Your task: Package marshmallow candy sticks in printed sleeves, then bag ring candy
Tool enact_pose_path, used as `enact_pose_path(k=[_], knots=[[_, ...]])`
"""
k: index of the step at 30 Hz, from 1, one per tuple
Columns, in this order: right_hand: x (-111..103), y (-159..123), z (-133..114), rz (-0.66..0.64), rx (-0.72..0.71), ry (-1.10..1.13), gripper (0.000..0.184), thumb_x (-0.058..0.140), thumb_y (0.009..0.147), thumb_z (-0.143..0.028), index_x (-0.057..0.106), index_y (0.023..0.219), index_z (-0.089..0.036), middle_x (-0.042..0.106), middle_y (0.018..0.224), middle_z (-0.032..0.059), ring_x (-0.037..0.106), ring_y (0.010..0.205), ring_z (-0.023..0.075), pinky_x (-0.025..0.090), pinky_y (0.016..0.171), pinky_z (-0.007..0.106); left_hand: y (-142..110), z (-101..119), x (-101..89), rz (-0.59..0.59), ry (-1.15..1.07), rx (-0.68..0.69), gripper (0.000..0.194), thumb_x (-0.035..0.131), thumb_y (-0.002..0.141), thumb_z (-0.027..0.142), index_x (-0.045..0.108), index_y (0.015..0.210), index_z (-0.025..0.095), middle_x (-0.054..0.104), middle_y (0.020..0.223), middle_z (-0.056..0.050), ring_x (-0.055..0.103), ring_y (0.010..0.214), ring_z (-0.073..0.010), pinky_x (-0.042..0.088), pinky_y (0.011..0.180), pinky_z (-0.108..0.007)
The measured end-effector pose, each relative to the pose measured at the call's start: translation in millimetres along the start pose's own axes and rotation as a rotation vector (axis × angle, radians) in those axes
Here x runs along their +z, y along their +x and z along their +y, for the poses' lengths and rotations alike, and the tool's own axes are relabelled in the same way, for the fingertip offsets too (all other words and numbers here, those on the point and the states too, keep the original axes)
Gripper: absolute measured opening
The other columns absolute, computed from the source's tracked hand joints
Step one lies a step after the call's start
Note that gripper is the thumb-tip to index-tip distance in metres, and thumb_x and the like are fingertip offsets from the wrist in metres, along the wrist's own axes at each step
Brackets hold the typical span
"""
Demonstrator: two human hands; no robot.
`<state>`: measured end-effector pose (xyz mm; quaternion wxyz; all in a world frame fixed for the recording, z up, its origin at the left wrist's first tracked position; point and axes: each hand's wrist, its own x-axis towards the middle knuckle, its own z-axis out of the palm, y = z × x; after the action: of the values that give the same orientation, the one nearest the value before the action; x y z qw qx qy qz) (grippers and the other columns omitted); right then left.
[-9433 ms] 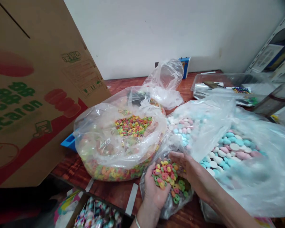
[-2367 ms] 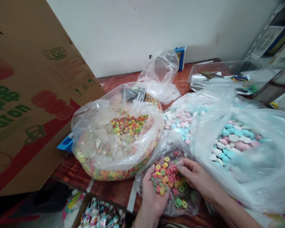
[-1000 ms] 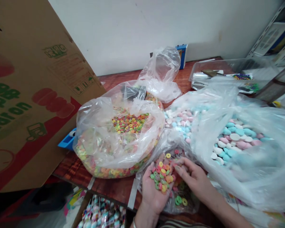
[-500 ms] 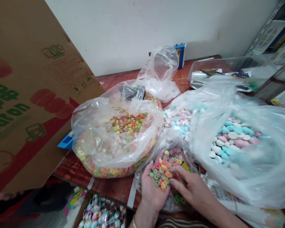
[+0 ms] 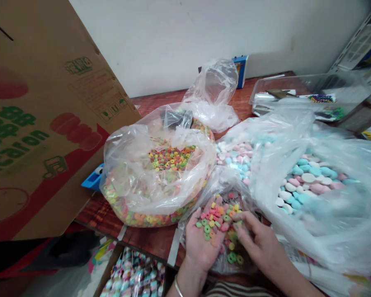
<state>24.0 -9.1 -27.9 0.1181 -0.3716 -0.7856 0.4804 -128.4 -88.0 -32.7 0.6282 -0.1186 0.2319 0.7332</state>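
My left hand [image 5: 202, 241] lies palm up at the table's near edge, cupping a heap of coloured sugar-coated candy rings [image 5: 214, 218]. My right hand [image 5: 256, 241] sits just to its right, fingers bent down among the rings at the heap's edge. Both hands rest in the mouth of a small clear plastic bag [image 5: 227, 187] with more rings at its bottom. A large clear bag of the same rings [image 5: 156, 173] stands just behind and to the left.
A big bag of pastel blue, pink and white candies [image 5: 309, 181] fills the right. A tall cardboard box [image 5: 40, 115] stands on the left. An empty clear bag [image 5: 214, 88] and a clear plastic tray [image 5: 299, 88] lie at the back. A box of wrapped sweets [image 5: 132, 276] sits below the table edge.
My left hand keeps its cupped heap of rings, while my right hand shifted from the heap's top to its lower right edge. The view drifted slightly.
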Motion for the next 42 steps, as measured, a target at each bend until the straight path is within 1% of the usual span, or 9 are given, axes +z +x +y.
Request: enact_pose_path(k=[9,16,22,25,29,33,37,40,42], knots=[[-24,1,22,-0.015,0.091,-0.167,0.019,0.037,0.096,-0.035,0.051,0.090,-0.025,0.059,0.072,0.0000,0.057,0.066,0.0211,0.040,0.064,0.032,-5,20,-5.7,0.086,0.018,0.083,0.045,0.039,0.096,0.030,0.051,0.139,0.023,0.046,0.150,-0.007,0.036,0.140,-0.0267,0.034,0.111,-0.045],[-20,-3,12,-0.164,0.009,-0.393,0.020,0.037,0.095,-0.026,0.056,0.096,-0.024,0.069,0.080,0.0042,0.067,0.076,0.0244,0.039,0.065,0.031,-9,19,-1.8,0.084,0.000,0.089,0.044,0.037,0.096,0.029,0.054,0.136,0.022,0.045,0.150,-0.007,0.037,0.140,-0.0283,0.033,0.112,-0.047],[0,-9,3,-0.234,-0.120,-0.391,0.014,0.044,0.091,-0.020,0.057,0.091,-0.026,0.071,0.083,0.0019,0.067,0.075,0.0219,0.036,0.062,0.028,-5,12,-3.5,0.074,0.022,0.064,0.047,0.040,0.095,0.031,0.049,0.140,0.023,0.045,0.150,-0.009,0.037,0.140,-0.0274,0.032,0.113,-0.048],[8,-7,6,-0.208,-0.087,-0.334,0.009,0.047,0.088,-0.019,0.054,0.088,-0.024,0.069,0.079,0.0020,0.064,0.072,0.0219,0.033,0.060,0.028,-4,10,-5.9,0.068,0.030,0.055,0.047,0.040,0.095,0.032,0.049,0.140,0.024,0.046,0.150,-0.008,0.037,0.140,-0.0264,0.032,0.113,-0.046],[3,2,11,-0.172,0.052,-0.033,0.009,0.053,0.086,-0.023,0.048,0.079,-0.023,0.051,0.063,-0.0045,0.051,0.061,0.0154,0.032,0.057,0.025,-3,10,-8.8,0.027,-0.015,0.037,0.046,0.040,0.096,0.032,0.051,0.139,0.021,0.047,0.149,-0.008,0.036,0.140,-0.0273,0.031,0.114,-0.047],[-10,5,12,-0.218,0.195,0.641,0.022,0.059,0.089,-0.038,0.048,0.080,-0.022,0.036,0.063,-0.0082,0.032,0.054,0.0094,0.024,0.049,0.021,-3,9,-9.0,0.002,-0.056,0.041,0.045,0.039,0.096,0.031,0.054,0.136,0.018,0.049,0.147,-0.009,0.037,0.140,-0.0291,0.029,0.115,-0.050],[-15,1,10,-0.327,0.364,1.230,0.027,0.069,0.084,-0.042,0.050,0.084,-0.022,0.044,0.069,-0.0063,0.029,0.050,0.0057,0.013,0.043,0.020,-4,7,-7.8,-0.020,-0.041,0.036,0.045,0.037,0.097,0.033,0.055,0.136,0.021,0.048,0.148,-0.007,0.036,0.140,-0.0297,0.029,0.114,-0.050],[-9,0,7,-0.311,0.398,1.366,0.027,0.068,0.084,-0.045,0.054,0.089,-0.022,0.055,0.080,-0.0013,0.042,0.051,0.0059,0.015,0.040,0.019,-5,6,-7.3,-0.027,-0.032,0.041,0.046,0.038,0.096,0.035,0.053,0.138,0.023,0.047,0.149,-0.006,0.035,0.141,-0.0311,0.029,0.114,-0.052],[-3,1,5,-0.285,0.410,1.325,0.028,0.068,0.085,-0.045,0.055,0.086,-0.020,0.050,0.065,-0.0045,0.037,0.045,0.0040,0.012,0.039,0.017,-4,4,-7.4,-0.051,-0.042,0.033,0.047,0.039,0.096,0.036,0.052,0.139,0.023,0.046,0.149,-0.007,0.034,0.141,-0.0314,0.028,0.114,-0.052]])
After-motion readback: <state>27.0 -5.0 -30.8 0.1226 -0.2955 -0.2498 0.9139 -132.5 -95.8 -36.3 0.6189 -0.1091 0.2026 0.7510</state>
